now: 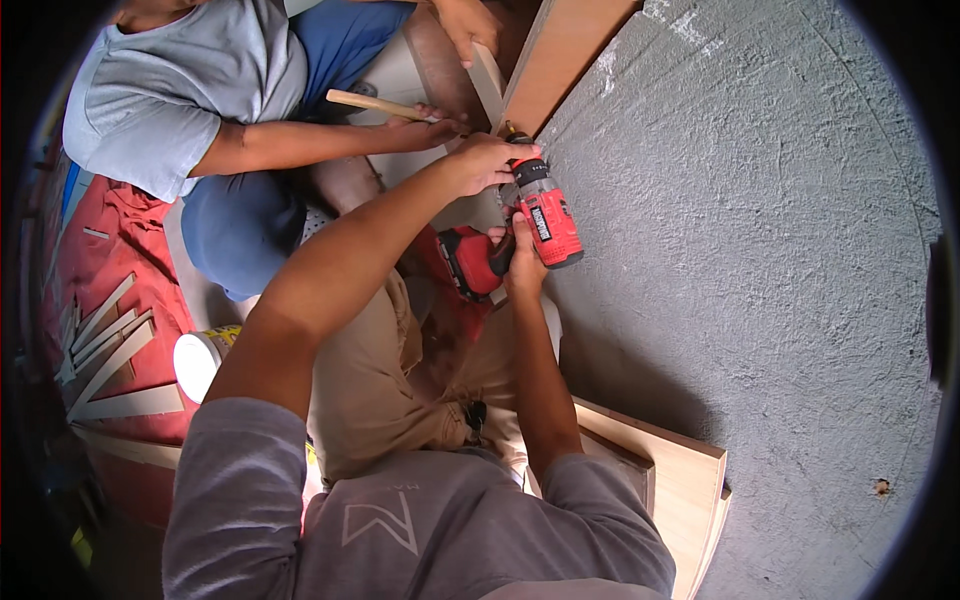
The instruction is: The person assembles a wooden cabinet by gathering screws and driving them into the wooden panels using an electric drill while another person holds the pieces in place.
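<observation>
A red and black cordless drill (550, 220) is held close to the grey wall, its nose pointing away from me at the lower end of a brown wooden board (568, 60). My right hand (524, 268) is wrapped round its grip, above the red battery. Up at the front, my left hand (485, 165) is closed at the chuck, with fingers lying over it. The bit's tip meets the board's corner area, but the exact contact is too small to tell. A co-worker's hand (428, 125) beside my left hand holds a light wooden handle (375, 103); its far end is hidden.
A co-worker in a grey shirt sits at the far left, another hand (468, 28) near a pale wooden strip (487, 85). Wood offcuts (110, 350) lie on red cloth (130, 250) at left, near a white bucket (198, 362). Wooden panels (690, 480) lean against the rough wall (780, 300).
</observation>
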The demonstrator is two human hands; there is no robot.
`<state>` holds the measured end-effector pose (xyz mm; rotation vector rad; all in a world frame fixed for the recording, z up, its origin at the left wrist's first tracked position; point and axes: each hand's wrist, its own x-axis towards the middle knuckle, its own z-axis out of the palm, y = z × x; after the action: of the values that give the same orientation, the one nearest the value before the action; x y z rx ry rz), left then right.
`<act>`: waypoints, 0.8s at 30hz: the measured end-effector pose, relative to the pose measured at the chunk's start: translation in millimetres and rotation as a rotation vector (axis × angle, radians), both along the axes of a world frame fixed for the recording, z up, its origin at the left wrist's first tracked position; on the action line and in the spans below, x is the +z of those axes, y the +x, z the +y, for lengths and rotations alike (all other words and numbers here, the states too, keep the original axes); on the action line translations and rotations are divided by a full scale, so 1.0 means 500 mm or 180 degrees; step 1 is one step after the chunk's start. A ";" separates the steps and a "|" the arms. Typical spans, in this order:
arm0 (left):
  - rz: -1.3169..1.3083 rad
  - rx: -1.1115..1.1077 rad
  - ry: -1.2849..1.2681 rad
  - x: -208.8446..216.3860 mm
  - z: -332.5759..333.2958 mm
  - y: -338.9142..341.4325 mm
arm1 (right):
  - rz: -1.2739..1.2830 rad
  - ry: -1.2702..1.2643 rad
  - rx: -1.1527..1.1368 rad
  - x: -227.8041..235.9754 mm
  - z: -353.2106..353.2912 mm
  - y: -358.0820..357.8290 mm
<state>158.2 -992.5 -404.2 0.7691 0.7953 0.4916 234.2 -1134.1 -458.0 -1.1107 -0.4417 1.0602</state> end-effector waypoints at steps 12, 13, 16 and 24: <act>0.0047 0.0030 0.0012 0.018 -0.002 0.003 | 0.0146 0.0041 0.0158 0.017 -0.003 0.003; 0.0060 0.0027 0.0015 0.019 -0.002 0.002 | 0.0174 0.0036 0.0153 0.019 -0.004 0.003; 0.0038 -0.0010 0.0014 0.024 -0.004 0.000 | 0.0240 0.0010 0.0181 0.017 -0.007 0.005; 0.0045 -0.0053 0.0064 0.023 -0.014 -0.002 | 0.0379 -0.0049 0.0363 0.035 -0.020 0.007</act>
<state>157.1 -999.7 -392.9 0.7980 0.7975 0.4802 237.6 -1144.3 -440.3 -1.0394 -0.4060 1.2249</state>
